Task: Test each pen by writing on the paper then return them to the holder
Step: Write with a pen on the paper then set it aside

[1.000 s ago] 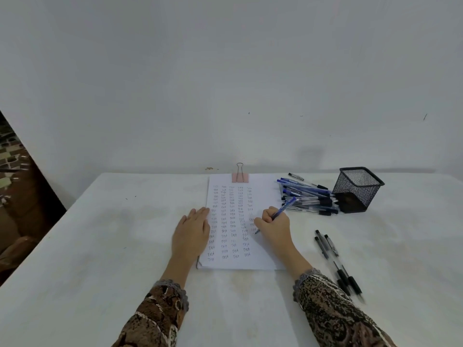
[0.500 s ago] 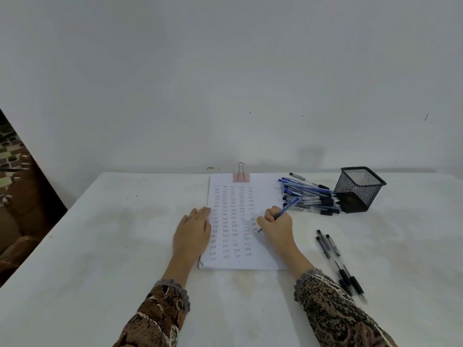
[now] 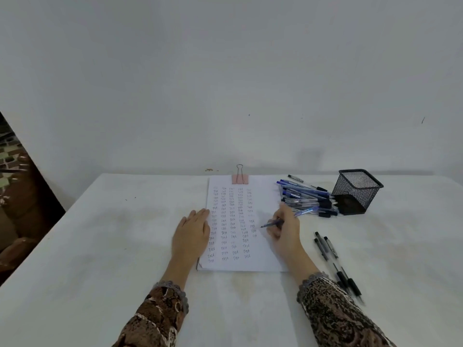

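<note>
Setting: white table [image 3: 100, 246] against a bare pale wall; I see the whole work area from the head view.
Paper [image 3: 265, 196]: stack of sheets lying lengthwise away from me, pinned at the far edge by a pink binder clip [image 3: 240, 179], I judge so the sheets stay squared while written on. Columns of small "Test" marks cover the left and middle; the right strip is mostly blank.
Left hand [image 3: 191, 234]: flat, fingers together, nothing held, resting on the left edge of the paper; I read this as bracing the sheet against the pull of the pen.
Right hand [image 3: 284, 227]: fingers closed around a blue pen [image 3: 288, 219] in a writing hold, tip aimed left over the last column of marks, cap end slanting up and right. I cannot tell whether the tip touches the paper.
Pen pile [image 3: 307, 200]: many blue and black pens heaped just right of the paper, touching the holder's near side; likely the untested stock, within the right hand's reach.
Holder [image 3: 357, 190]: black mesh cup, upright, far right; no pens stand out of it.
Three black pens [image 3: 333, 261]: lying side by side near the right sleeve [image 3: 333, 311], apart from the pile; possibly already tested, not yet returned.
</note>
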{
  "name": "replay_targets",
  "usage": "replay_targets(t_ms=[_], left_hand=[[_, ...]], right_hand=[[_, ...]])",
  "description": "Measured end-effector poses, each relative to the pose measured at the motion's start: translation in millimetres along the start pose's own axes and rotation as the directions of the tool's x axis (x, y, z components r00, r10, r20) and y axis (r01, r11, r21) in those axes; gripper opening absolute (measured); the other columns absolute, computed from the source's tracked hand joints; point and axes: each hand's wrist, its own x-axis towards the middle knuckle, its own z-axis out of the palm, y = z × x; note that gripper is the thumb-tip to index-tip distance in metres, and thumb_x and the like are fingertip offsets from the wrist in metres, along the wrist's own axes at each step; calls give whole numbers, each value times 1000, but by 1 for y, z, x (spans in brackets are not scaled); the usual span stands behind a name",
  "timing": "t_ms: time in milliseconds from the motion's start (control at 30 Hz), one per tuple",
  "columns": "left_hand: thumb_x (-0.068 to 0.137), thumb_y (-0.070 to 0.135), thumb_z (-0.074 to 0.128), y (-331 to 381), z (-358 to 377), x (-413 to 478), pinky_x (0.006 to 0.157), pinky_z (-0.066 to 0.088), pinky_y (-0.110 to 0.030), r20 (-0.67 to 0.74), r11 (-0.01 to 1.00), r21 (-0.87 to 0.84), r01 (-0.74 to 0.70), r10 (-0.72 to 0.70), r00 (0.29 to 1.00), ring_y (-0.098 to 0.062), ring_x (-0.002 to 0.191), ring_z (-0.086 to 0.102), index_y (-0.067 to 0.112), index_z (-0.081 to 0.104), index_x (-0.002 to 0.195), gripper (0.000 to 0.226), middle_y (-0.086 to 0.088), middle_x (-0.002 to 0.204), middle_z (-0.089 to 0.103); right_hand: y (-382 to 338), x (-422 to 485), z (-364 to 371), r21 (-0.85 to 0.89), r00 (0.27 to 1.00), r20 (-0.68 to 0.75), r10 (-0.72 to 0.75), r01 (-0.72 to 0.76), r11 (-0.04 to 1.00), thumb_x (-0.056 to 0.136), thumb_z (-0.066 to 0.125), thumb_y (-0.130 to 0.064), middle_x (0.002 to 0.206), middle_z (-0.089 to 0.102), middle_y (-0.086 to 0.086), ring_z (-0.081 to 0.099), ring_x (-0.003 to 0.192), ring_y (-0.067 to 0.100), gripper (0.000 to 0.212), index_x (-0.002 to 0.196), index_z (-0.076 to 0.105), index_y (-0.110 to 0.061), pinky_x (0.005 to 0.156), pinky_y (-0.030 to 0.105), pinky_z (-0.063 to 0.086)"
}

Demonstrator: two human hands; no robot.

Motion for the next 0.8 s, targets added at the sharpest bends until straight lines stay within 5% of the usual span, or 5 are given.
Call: replay_targets(t_ms=[133, 367, 567, 667, 800], left_hand=[[99, 20, 27, 0, 0, -1, 116, 11, -28, -2, 1000, -6, 1, -1, 1000, -12, 142, 19, 21, 31, 143, 44, 7, 150, 30], [99, 20, 28, 0, 0, -1, 117, 13, -28, -13, 1000, -15, 9, -9, 1000, -12, 141, 20, 22, 33, 143, 44, 8, 150, 31], [99, 20, 29, 1, 1, -1, 117, 14, -29, -23, 1000, -23, 2, -3, 1000, -12, 141, 22, 21, 34, 142, 43, 8, 149, 32], [99, 21, 28, 1, 1, -1, 116, 13, -28, -24, 1000, -16, 6, -7, 1000, -12, 141, 22, 21, 34, 142, 43, 7, 149, 32], [99, 21, 28, 1, 0, -1, 116, 14, -28, -23, 1000, -20, 15, -15, 1000, -11, 141, 22, 22, 34, 142, 43, 8, 149, 32]], right_hand=[[-7, 1, 1, 224, 995, -61, 78, -63, 973, 92, 29, -61, 39, 31, -4, 22, 30, 9, 48, 67, 42, -21, 35, 14, 16], [2, -2, 2, 514, 998, -32, 58, -33, 857, 100, 30, -34, 53, 45, -5, 38, 44, 12, 31, 84, 51, -18, 48, 20, 37], [3, -4, -2, 578, 998, -66, 15, 26, 816, 78, 57, -31, 54, 39, -6, 32, 45, 13, 13, 75, 68, -25, 57, 25, 24], [2, -8, -4, 594, 997, -79, 5, 43, 803, 93, 44, -33, 54, 38, -7, 32, 49, 12, 19, 81, 57, -26, 59, 25, 25], [0, -11, -6, 589, 996, -83, -38, 80, 804, 85, 49, -34, 57, 42, -8, 37, 49, 12, 12, 81, 59, -29, 60, 25, 26]])
